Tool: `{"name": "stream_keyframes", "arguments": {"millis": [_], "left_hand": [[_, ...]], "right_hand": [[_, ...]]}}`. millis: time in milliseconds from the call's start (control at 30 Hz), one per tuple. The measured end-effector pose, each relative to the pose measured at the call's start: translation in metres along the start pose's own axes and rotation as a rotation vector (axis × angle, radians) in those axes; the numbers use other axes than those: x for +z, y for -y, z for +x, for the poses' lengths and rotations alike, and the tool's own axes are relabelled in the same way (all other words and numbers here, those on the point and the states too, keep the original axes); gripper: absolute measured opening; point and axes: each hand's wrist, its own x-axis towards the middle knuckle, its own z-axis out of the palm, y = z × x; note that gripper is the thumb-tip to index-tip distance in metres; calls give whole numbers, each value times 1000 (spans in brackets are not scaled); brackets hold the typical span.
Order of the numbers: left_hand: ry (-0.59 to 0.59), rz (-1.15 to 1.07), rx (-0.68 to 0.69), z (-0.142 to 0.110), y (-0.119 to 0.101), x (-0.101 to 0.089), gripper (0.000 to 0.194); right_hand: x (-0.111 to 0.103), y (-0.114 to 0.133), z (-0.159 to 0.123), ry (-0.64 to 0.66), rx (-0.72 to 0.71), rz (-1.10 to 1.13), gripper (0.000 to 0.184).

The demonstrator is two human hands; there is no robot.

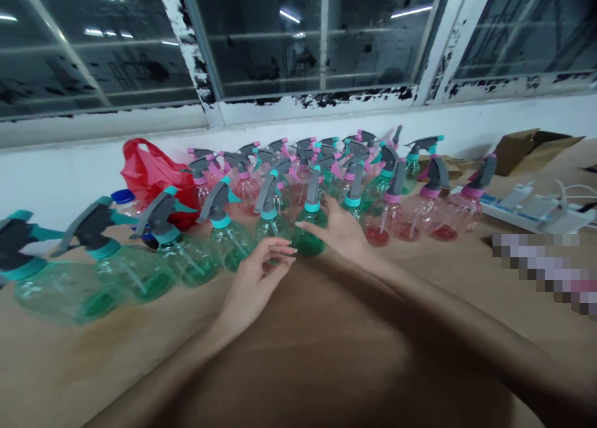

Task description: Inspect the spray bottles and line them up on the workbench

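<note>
Currently — right hand (342, 232) at green spray bottle (310, 244) — any writing unreadable.

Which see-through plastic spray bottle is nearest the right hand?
The round, green-tinted plastic spray bottle near the front row's middle: the thumb of the bare right hand crosses its front and no other's.

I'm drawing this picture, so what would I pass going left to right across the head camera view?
Leftmost round green plastic spray bottle, bright red plastic bag, left hand, right hand, rightmost round pink plastic spray bottle, open brown cardboard box.
</note>
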Motion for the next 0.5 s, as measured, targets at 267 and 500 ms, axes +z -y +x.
{"name": "stream_keyframes", "arguments": {"millis": [267, 500], "left_hand": [[-24, -18, -48, -3, -14, 4, 15], [-97, 71, 13, -1, -24, 18, 35]], "right_hand": [[-8, 5, -11, 54, -16, -169, 68], [-23, 8, -63, 60, -190, -320, 51]]}}
